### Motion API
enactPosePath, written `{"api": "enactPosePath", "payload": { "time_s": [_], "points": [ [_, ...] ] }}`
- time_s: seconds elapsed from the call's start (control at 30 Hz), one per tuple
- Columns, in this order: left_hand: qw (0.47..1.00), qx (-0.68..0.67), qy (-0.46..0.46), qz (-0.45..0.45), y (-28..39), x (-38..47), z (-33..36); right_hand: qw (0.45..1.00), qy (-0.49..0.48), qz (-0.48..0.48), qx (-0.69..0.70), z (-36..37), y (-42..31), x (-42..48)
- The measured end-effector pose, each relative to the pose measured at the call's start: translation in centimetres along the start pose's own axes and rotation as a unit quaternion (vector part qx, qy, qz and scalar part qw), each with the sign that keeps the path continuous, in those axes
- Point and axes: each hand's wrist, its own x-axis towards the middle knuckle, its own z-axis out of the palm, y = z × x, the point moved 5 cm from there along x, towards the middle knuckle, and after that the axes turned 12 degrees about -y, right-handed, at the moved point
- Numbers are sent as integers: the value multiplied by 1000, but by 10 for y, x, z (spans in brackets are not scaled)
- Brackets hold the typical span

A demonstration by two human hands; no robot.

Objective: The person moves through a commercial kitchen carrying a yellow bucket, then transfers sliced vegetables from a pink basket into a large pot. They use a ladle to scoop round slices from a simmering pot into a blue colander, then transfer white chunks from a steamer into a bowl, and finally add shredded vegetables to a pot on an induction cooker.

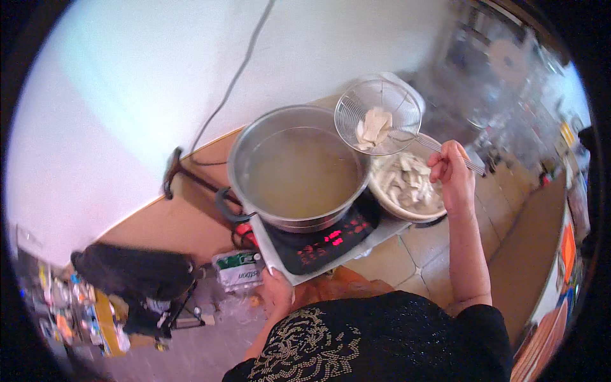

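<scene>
My right hand [451, 167] is closed around the handle of a wire skimmer [343, 114], which is raised above the gap between pot and bowl. Some pale, flat pieces of food [377, 125] lie in its mesh. Below it, a wide bowl [405, 217] holds a heap of similar pale strips [408, 184]. To the left, a large metal pot [238, 148] of cloudy liquid [300, 176] stands on a black induction cooker [310, 258] with lit red displays. My left hand [278, 289] is at the near left corner of the pale board or frame under the cooker; its fingers are partly hidden.
A dark handle-like bar [195, 179] lies left of the pot by the wall. A plastic-wrapped package [237, 271] sits beside my left hand. A black seat [136, 270] stands farther left. A grey cable [231, 86] hangs along the white wall. Blurred clutter fills the upper right.
</scene>
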Motion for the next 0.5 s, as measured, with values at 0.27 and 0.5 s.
{"api": "enactPosePath", "payload": {
  "time_s": [0.27, 0.5],
  "points": [
    [1000, -3, -31, -3, -39, 20, 14, 781, -133, -80, -604, -69, 21, -50],
    [970, -78, -212, -94, -44, 1, 51, 739, -226, -58, -632, -59, 88, -78]
  ]
}}
